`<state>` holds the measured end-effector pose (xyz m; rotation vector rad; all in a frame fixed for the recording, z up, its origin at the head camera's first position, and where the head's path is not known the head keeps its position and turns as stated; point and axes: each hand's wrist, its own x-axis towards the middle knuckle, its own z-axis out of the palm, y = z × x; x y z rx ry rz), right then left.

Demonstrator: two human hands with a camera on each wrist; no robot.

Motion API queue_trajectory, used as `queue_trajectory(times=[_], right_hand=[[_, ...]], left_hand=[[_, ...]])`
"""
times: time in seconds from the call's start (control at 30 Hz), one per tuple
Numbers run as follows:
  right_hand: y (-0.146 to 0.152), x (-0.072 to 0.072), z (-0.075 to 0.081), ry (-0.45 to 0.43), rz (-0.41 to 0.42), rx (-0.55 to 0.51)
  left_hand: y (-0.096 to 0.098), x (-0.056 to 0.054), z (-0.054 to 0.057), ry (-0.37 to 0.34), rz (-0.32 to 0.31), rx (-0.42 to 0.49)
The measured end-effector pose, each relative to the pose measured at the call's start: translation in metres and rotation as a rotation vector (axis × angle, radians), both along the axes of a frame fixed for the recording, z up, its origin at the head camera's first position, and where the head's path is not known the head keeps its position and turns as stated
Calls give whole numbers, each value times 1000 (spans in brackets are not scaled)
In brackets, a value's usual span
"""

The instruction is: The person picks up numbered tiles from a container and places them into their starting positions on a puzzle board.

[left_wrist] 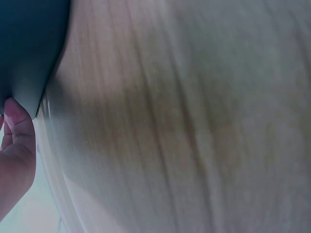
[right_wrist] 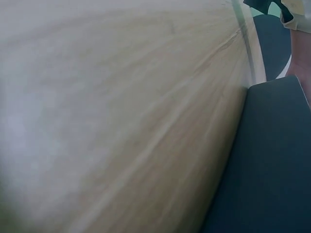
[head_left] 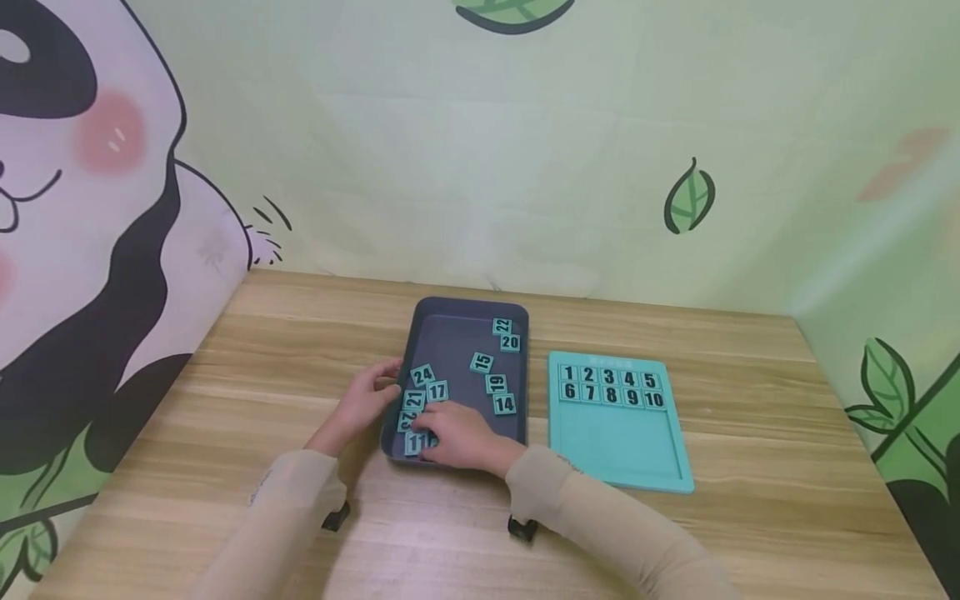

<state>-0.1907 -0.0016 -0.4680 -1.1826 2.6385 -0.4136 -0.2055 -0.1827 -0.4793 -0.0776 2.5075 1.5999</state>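
A dark blue-grey tray [head_left: 453, 333] lies on the table with several teal number tiles inside. My left hand [head_left: 365, 400] holds the tray's left side, with the thumb [left_wrist: 17, 114] against the outer wall. My right hand [head_left: 459, 435] reaches into the near left part of the tray. Its finger and thumb are at the edges of the tile 11 [head_left: 414, 443], and it partly covers the tile 23 [head_left: 407, 419]; I cannot tell whether it pinches a tile. Just beyond lie tiles 21 [head_left: 413, 400], 17 [head_left: 437, 391] and 24 [head_left: 422, 375].
Right of the tray lies a teal board [head_left: 615, 442], tiles 1 to 10 in its two upper rows. More loose tiles, among them 15 [head_left: 482, 362] and 14 [head_left: 505, 404], lie along the tray's right side. The wooden table [head_left: 750, 400] meets painted walls behind and at both sides.
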Motion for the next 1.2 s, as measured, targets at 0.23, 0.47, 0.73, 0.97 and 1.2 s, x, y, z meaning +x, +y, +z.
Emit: queue_trajectory(times=[0.23, 0.47, 0.73, 0.97, 1.2], right_hand=[[14, -2, 9, 9, 35, -63], [41, -2, 24, 4, 17, -93], [80, -8, 40, 25, -61, -152], [111, -17, 50, -26, -208, -191], [147, -26, 41, -54, -324, -227]], left_hand=[[0, 0, -2, 5, 1, 7], [1, -1, -3, 27, 6, 15], [1, -2, -5, 17, 5, 7], [0, -3, -6, 3, 8, 9], [1, -2, -3, 0, -3, 13]])
